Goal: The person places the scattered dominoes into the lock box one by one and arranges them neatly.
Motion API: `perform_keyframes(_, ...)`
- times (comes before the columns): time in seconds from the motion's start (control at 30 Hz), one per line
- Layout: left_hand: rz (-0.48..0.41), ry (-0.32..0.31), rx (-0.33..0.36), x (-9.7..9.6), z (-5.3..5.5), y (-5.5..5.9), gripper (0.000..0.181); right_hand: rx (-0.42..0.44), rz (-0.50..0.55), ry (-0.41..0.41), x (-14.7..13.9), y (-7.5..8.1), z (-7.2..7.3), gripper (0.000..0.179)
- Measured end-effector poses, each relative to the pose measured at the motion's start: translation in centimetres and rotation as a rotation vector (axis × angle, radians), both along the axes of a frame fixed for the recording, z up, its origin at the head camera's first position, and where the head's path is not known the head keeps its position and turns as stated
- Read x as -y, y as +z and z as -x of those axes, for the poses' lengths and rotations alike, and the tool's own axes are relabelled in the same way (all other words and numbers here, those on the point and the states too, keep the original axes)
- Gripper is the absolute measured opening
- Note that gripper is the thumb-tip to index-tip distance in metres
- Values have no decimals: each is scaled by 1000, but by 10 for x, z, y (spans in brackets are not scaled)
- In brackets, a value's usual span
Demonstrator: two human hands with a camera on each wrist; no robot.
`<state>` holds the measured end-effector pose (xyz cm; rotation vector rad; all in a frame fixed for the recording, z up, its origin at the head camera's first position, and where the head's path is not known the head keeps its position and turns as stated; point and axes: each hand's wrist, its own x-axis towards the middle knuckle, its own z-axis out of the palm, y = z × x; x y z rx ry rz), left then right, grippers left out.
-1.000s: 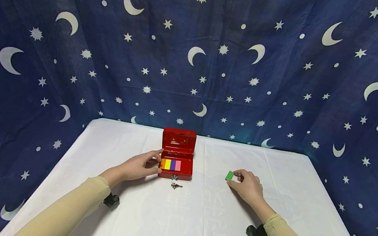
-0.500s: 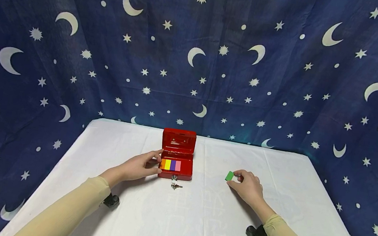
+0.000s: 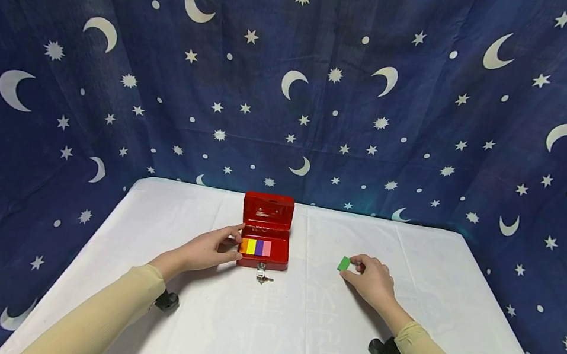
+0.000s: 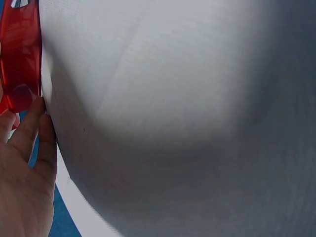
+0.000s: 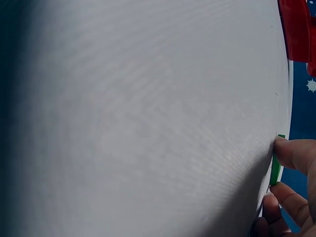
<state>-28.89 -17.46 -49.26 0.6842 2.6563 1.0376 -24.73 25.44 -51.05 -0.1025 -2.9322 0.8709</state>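
Observation:
A red metal cash box (image 3: 280,251) stands with its lid raised, left of the table's middle. Inside, at the left, orange, yellow (image 3: 251,247), purple and pink (image 3: 267,249) blocks lie side by side in a row. My left hand (image 3: 206,249) grips the box's left end, thumb at the front corner and fingers toward the back; its fingertips show against the red side (image 4: 20,59) in the left wrist view. Over to the right, my right hand (image 3: 373,278) pinches a green block (image 3: 344,263) between thumb and finger. That green block (image 5: 276,169) lies low at the white cloth in the right wrist view.
Keys (image 3: 264,280) hang from the lock on the box's front. A white cloth (image 3: 295,334) covers the table, and a dark blue curtain (image 3: 328,165) with moons and stars rises behind it. Both wrists carry a black camera mount (image 3: 383,350).

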Motion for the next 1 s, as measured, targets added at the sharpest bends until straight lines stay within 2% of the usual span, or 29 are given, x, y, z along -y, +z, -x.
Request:
perform_keyframes(0.5, -8, -19, -7, 1, 0, -1, 38, -9, -5, 4, 1, 0, -1, 45)
perform_keyframes(1.0, 9, -4, 3, 0, 1, 0, 38, 5, 13, 10, 1, 3, 1, 46)
